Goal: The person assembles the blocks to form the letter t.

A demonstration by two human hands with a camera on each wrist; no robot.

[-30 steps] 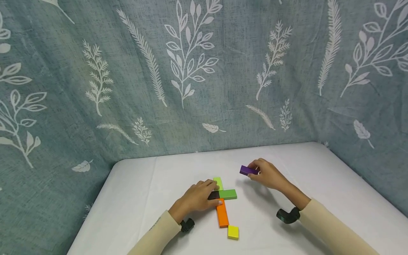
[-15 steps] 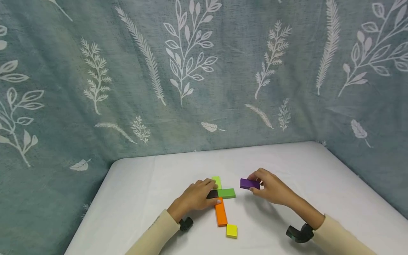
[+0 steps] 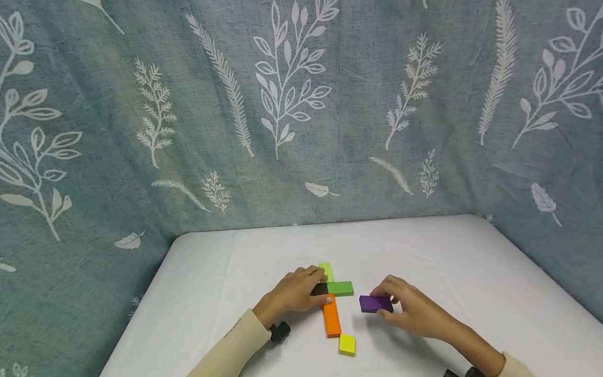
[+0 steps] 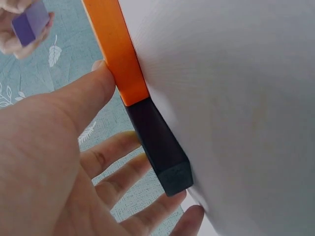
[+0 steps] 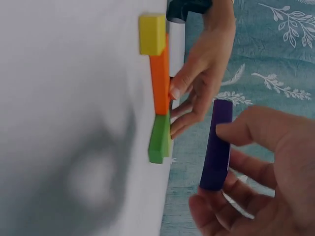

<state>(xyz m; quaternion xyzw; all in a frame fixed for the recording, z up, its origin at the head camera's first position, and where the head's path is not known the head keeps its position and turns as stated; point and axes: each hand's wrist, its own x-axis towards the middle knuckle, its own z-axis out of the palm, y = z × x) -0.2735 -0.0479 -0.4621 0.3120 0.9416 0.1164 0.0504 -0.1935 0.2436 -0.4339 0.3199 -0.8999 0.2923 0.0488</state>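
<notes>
My right hand (image 3: 416, 311) pinches a purple block (image 3: 376, 304) between thumb and fingers, raised over the table right of the other blocks. In the right wrist view the thumb lies on the face of the purple block (image 5: 216, 147). My left hand (image 3: 294, 290) rests at the left of the block arrangement. Its thumb touches the orange block (image 4: 115, 49), and its fingers lie loosely extended beside the black block (image 4: 157, 142), which joins the orange one end to end. A green block (image 3: 340, 288) adjoins the black one. Partly under my left fingers, a lime block (image 3: 326, 269) extends backward.
A yellow square block (image 3: 347, 345) lies at the near end of the orange block. All stand on a white-covered table (image 3: 212, 293). Behind and beside it hangs a blue-green leaf-patterned cloth (image 3: 358, 104). Each wrist wears a dark camera mount (image 3: 280, 332).
My right hand has carried the purple block toward the near side, from behind the green block's level to slightly in front of it. The left hand stays on the blocks.
</notes>
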